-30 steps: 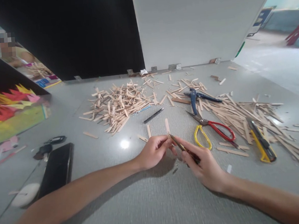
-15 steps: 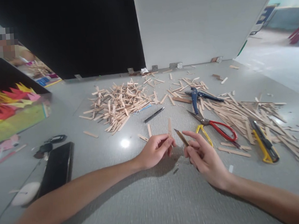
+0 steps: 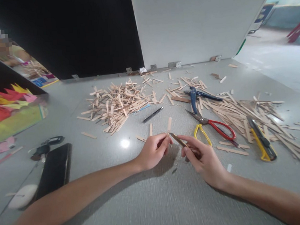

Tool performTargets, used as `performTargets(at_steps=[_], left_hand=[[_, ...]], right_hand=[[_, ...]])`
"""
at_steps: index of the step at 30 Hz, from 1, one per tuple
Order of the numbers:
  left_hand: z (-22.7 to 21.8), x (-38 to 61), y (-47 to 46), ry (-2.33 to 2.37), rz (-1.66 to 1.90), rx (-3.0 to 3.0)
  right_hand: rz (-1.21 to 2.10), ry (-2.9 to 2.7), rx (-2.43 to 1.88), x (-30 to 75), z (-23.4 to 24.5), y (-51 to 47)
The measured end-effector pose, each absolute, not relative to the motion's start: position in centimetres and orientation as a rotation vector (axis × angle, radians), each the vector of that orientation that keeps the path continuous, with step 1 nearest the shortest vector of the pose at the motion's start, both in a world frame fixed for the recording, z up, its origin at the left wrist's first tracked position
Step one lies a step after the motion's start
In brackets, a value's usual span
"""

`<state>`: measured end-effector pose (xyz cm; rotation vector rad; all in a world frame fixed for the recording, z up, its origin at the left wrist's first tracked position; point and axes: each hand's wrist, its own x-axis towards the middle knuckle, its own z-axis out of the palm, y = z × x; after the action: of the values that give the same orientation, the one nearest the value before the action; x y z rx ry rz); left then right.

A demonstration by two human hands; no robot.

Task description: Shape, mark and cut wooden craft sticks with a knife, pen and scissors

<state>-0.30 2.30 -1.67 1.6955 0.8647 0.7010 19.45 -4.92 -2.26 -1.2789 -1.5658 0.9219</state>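
Observation:
My left hand is closed, pinching a short popsicle stick that points up and away from me. In my right hand is a slim, brass-coloured craft knife, gripped between thumb and fingers. Its dark tip is at the lower part of the stick, right by my left fingertips; whether the blade touches the wood is too small to tell. Beyond my left hand lie loose stick pieces and a dark pen. A small dark sliver rests on the table below my hands.
A heap of cut sticks lies at the back, longer sticks at right. Blue-handled cutters, red-handled scissors, yellow-handled pliers and a yellow utility knife are on the right. A phone and keys lie left.
My right hand has moved left, bringing the knife tip from a gap away up to the stick. The stick in my left hand leans slightly more to the right.

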Motion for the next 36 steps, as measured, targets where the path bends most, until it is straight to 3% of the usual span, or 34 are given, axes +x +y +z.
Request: performTargets(at_steps=[11,22,36], left_hand=[[-1.8,-0.4,2.2,0.903,0.706,1.800],[-2.9,-0.7,2.2,0.915,0.825,1.991],[-2.3,-0.8,2.9,0.750,0.616,1.738]], right_hand=[[0.790,-1.618,-1.317,19.3,-2.2,-5.0],[0.433,-1.761,-1.353,19.2,-2.1,-5.0],[0.337,-1.964,-1.146,21.9,-1.7,-3.3]])
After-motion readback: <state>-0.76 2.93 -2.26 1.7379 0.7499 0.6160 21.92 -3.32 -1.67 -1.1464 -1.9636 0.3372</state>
